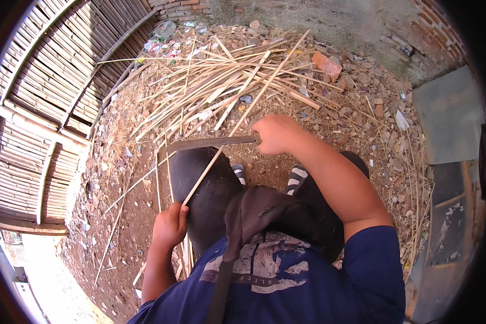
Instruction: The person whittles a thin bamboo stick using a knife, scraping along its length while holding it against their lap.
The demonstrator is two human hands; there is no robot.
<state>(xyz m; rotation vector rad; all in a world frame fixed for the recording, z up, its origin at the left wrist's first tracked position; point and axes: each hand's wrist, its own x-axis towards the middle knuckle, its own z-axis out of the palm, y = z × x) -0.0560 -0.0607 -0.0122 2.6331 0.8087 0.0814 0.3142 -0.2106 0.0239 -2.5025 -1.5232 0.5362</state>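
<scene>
My left hand [170, 224] is closed around the lower end of a long pale bamboo strip [204, 174], beside my left knee. The strip slants up and away to the right, over the far pile. Gripped in my right hand [278, 135] is a long dark machete [210, 142], its blade pointing left and bent toward the tip. Blade and strip cross just beyond my left knee; whether the edge bites into the strip I cannot tell. My right fingers hide most of the handle.
A heap of split bamboo strips [227, 81] lies ahead on rubble-strewn ground. Brick pieces [326, 66] sit at its right. A bamboo-slat wall [43, 65] stands left, a masonry wall [335, 24] behind, and grey sheets [449, 116] lean at right. More thin strips lie by my left leg.
</scene>
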